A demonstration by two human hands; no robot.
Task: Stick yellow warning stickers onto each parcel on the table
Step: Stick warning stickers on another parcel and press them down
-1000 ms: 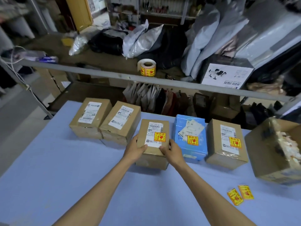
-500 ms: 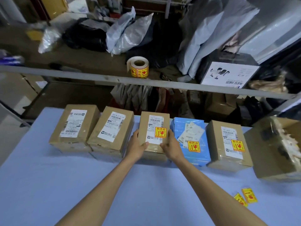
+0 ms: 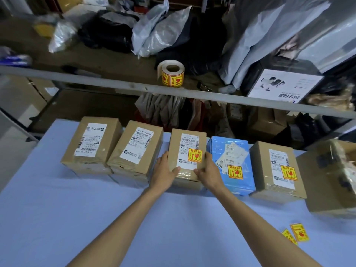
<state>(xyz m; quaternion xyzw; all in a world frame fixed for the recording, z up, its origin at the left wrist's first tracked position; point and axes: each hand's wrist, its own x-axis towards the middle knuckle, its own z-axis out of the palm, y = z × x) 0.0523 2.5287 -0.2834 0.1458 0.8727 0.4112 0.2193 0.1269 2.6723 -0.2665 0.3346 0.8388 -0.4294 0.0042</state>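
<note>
5 parcels (image 3: 187,135) in row, labels up; yellow stickers (image 3: 195,155) on rt 3 only

Arms outstretched, left hand (image 3: 163,172) and right hand (image 3: 209,172) grip a parcel (image 3: 186,145) from either side.

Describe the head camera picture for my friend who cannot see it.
A person's left grip and right grip, bare hands, hold the middle parcel of five in a row on a blue table. It, the blue parcel and the right parcel carry yellow stickers; the two left parcels have none.
</note>
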